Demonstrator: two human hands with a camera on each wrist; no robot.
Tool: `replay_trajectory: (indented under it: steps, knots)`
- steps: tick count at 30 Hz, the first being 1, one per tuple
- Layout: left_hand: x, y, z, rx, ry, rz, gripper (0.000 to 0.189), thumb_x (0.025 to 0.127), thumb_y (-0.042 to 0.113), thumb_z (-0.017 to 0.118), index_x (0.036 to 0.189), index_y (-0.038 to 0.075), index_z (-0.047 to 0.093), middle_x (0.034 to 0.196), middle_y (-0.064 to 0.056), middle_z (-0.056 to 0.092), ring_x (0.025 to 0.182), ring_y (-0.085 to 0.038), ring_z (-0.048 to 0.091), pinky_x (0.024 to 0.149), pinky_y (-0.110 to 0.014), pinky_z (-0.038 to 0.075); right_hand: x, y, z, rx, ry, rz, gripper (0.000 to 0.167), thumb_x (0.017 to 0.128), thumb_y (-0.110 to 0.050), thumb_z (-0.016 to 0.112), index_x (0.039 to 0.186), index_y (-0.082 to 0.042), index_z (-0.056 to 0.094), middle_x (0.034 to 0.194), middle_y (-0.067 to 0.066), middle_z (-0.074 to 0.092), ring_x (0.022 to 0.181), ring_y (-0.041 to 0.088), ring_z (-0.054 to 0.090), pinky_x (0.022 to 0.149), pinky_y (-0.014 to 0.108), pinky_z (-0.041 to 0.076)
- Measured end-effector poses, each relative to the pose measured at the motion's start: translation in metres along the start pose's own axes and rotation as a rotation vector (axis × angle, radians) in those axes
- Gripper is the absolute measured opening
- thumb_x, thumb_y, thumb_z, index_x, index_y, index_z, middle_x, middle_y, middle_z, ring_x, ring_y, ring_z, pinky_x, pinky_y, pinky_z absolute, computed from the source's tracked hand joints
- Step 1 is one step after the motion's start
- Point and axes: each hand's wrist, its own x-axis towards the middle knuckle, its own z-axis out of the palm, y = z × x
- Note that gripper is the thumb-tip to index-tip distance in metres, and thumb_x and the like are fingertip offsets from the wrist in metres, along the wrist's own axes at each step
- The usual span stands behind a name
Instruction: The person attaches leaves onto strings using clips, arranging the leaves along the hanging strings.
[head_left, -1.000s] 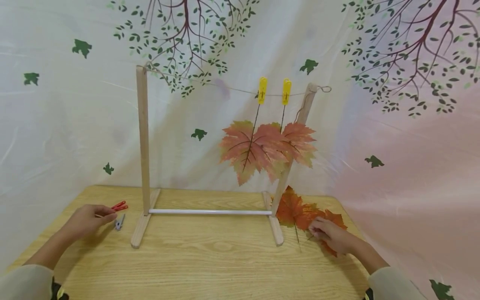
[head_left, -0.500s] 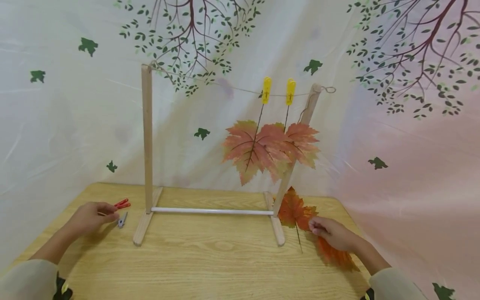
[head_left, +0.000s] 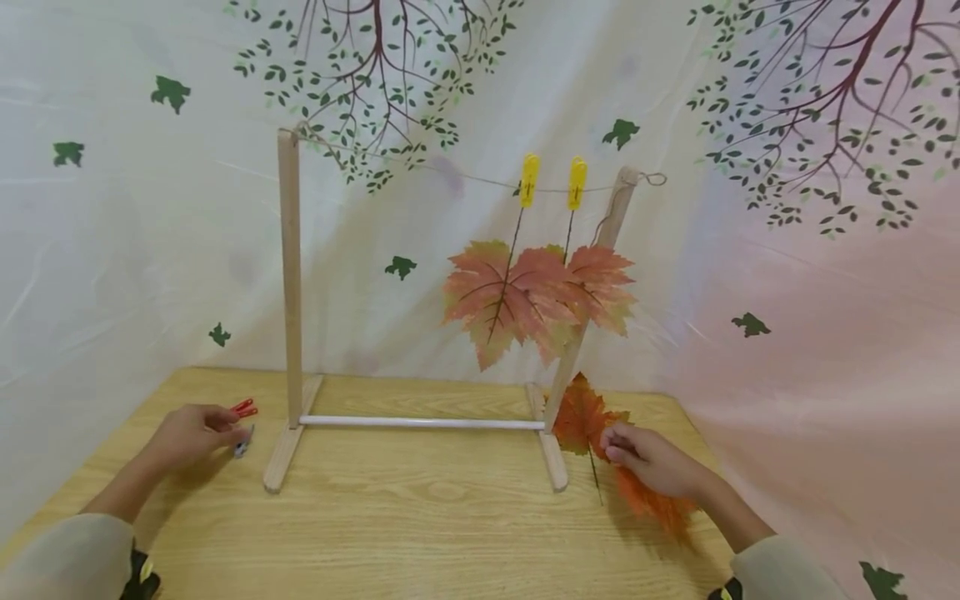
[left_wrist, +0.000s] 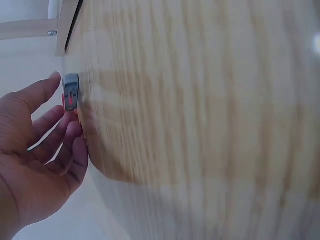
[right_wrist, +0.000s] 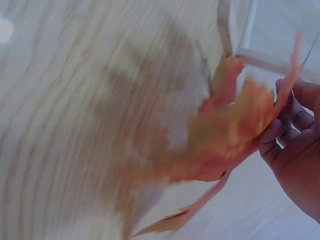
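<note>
A gray clip (left_wrist: 71,92) lies on the counter (head_left: 412,542), just right of the left hand (head_left: 191,435), its long axis slanting forward; that hand's thumb and fingers stand parted, contact unclear. Well apart, the right hand (head_left: 651,460) pinches an orange leaf (head_left: 662,507).

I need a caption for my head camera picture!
Leaves hang from yellow pegs on a string; the right hand holds another leaf.
</note>
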Motion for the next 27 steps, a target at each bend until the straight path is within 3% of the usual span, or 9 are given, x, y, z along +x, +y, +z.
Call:
replay_trajectory:
  steps: [9,17,24,27]
  knots:
    - [0.003,0.011,0.010,0.028,0.048,0.012,0.059,0.088,0.040,0.081,0.108,-0.014,0.067,0.089,-0.012,0.069,0.082,-0.029,0.065,0.072,-0.048,0.056,0.016,-0.022,0.011,-0.044,0.075,-0.046,0.007,0.109,-0.012,0.050,0.105,-0.014,0.056,0.079,-0.006,0.050,0.068,0.003,0.046,0.061,0.026,0.045]
    - [0.003,0.019,0.013,0.047,0.061,-0.009,0.058,0.089,0.040,0.080,0.105,-0.014,0.067,0.087,-0.012,0.068,0.078,-0.027,0.064,0.068,-0.046,0.054,0.031,-0.035,0.023,-0.015,0.050,-0.036,0.006,0.110,-0.019,0.050,0.107,-0.017,0.055,0.080,-0.005,0.051,0.065,0.005,0.045,0.059,0.026,0.044]
    - [0.006,0.022,0.018,0.059,0.116,0.021,0.044,0.086,0.027,0.081,0.099,-0.014,0.069,0.082,-0.011,0.068,0.077,-0.028,0.064,0.069,-0.048,0.054,0.047,-0.047,0.035,-0.031,0.041,-0.092,0.004,0.107,-0.014,0.055,0.106,-0.017,0.057,0.079,-0.008,0.050,0.067,0.004,0.045,0.060,0.023,0.043]
    - [0.006,0.024,0.020,0.060,0.120,0.032,0.038,0.087,0.024,0.080,0.094,-0.012,0.069,0.079,-0.008,0.066,0.074,-0.025,0.061,0.066,-0.044,0.052,0.055,-0.050,0.041,-0.022,0.031,-0.121,0.005,0.107,-0.016,0.055,0.105,-0.013,0.058,0.078,-0.007,0.050,0.067,0.004,0.045,0.060,0.023,0.043]
